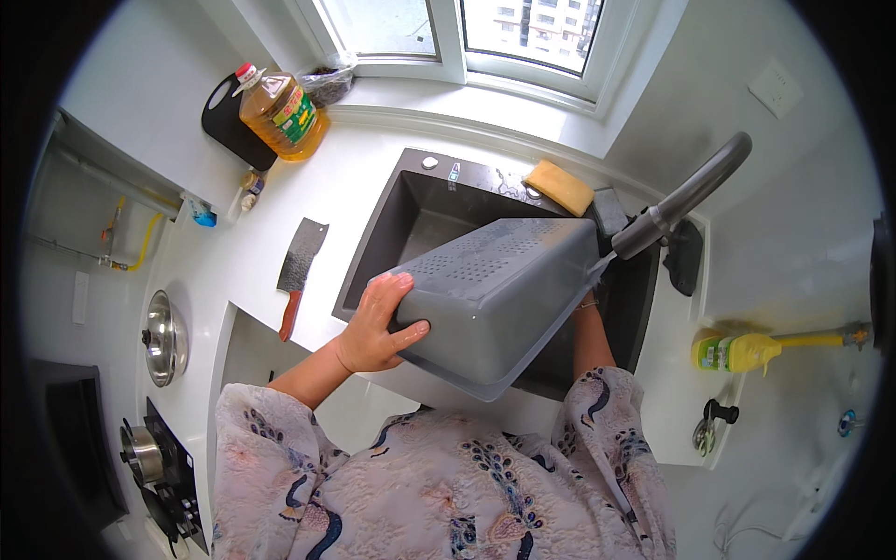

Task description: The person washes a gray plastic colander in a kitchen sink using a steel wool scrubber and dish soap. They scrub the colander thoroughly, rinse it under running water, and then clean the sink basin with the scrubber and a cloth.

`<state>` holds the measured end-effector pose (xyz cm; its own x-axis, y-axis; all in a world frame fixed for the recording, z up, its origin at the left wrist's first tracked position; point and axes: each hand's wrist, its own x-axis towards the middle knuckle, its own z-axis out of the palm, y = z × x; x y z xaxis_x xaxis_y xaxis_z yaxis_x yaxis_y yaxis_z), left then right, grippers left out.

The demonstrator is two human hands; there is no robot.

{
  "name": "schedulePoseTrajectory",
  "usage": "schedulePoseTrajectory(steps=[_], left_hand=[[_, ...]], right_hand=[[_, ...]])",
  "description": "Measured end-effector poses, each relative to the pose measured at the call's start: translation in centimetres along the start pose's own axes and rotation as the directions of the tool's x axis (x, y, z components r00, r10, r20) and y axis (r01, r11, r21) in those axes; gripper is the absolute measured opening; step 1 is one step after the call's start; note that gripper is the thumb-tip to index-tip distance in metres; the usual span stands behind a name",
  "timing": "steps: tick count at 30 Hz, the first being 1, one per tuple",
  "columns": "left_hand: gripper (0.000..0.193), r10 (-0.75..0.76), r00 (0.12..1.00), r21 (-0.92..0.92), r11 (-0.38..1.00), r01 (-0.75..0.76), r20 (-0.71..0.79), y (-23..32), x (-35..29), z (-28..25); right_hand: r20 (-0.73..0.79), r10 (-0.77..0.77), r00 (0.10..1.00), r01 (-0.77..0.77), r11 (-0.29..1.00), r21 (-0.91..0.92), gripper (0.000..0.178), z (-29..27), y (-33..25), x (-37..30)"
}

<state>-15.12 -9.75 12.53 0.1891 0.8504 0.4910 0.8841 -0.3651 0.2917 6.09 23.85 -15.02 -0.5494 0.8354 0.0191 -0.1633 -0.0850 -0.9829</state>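
The person holds a grey plastic basket (495, 299) tilted over the dark sink (411, 219), its perforated bottom turned up and toward the far side. The left hand (378, 327) grips the basket's left edge: the fingers lie together, flat on the basket's outer wall, and the thumb presses its near side. The right hand is hidden behind the basket; only the forearm (590, 341) shows at the basket's right edge, so how those fingers are set cannot be told. The curved grey faucet (686, 198) reaches in from the right, and its head sits just beside the basket's far right corner.

On the far rim of the sink lies a yellow sponge (558, 187). On the white counter (252, 243) left of the sink rests a cleaver (301, 266) with a reddish handle. Farther left stands a bottle of cooking oil (280, 112) against a black cutting board (229, 126). A yellow bottle (737, 353) lies to the right of the sink.
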Motion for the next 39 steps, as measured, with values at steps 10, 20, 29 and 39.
schedulePoseTrajectory(steps=[10, 20, 29, 39], left_hand=[[0.057, 0.009, 1.0, 0.192, 0.981, -0.013, 0.024, -2.8, -2.4, 4.3], [0.071, -0.467, 0.86, 0.237, 0.829, 0.506, -0.205, -5.7, -6.2, 10.6], [0.057, -0.837, 0.508, -0.356, 0.546, 0.758, -0.202, -8.1, -11.6, 7.1], [0.062, -0.884, 0.466, -0.733, 0.338, 0.59, -0.033, -6.4, -10.9, 4.6]], right_hand=[[-0.108, -0.047, 0.993, 0.057, 0.994, 0.091, 0.036, -0.9, -3.7, -2.3], [-0.168, -0.098, 0.981, 0.121, 0.984, 0.128, 0.037, -2.6, -4.0, -7.4], [0.089, 0.024, 0.996, -0.027, 0.999, 0.032, 0.035, 2.1, -12.0, -4.8], [0.229, 0.331, 0.915, -0.387, 0.88, 0.276, 0.055, 2.8, -15.2, -3.0]])
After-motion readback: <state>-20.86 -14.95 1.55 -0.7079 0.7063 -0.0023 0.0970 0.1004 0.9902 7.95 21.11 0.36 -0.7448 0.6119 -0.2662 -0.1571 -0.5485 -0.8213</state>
